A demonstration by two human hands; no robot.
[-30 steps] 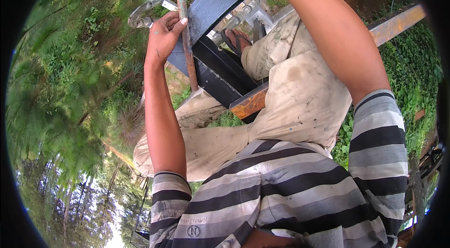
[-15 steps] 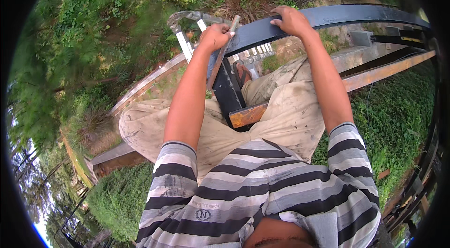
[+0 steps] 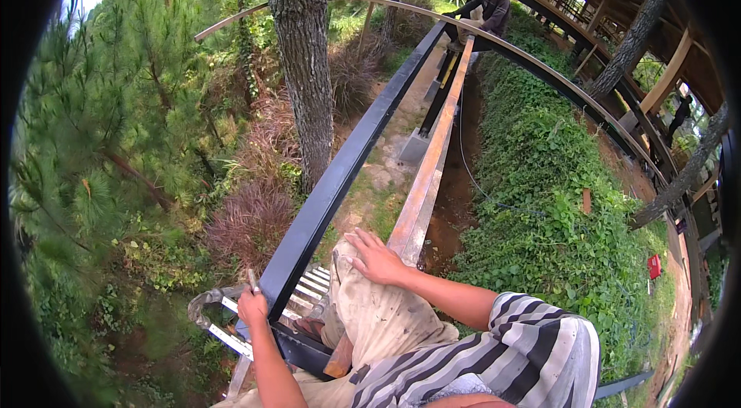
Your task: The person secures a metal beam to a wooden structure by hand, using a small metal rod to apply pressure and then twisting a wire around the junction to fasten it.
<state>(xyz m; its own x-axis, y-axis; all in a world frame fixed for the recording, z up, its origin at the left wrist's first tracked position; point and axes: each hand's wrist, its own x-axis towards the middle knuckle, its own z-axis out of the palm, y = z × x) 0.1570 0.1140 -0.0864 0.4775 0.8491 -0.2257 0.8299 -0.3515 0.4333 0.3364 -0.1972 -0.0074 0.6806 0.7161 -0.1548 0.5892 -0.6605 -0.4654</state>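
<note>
My left hand (image 3: 253,308) is closed around a narrow, rusty bar (image 3: 252,278), whose tip pokes up above the fist. That fist sits against the near end of a long black beam (image 3: 347,184), which runs away from me to the far upright. On the knee of my stained beige trousers (image 3: 390,323) rests my right hand (image 3: 377,257), fingers stretched out and holding nothing. Just beyond it, a rust-brown beam (image 3: 432,149) extends alongside the black one. A short black crosspiece (image 3: 305,350) joins at the near end, partly hidden by my leg.
A metal ladder (image 3: 312,284) leans below the black beam. Another person (image 3: 490,6) sits at the far junction, where a curved beam (image 3: 540,64) crosses. A tree trunk (image 3: 299,60) stands left of the beams, and a leafy green bank (image 3: 532,176) lies right.
My right hand has left the black beam and now lies on my knee. The left hand keeps its hold on the bar. My view has swung up and along the beams.
</note>
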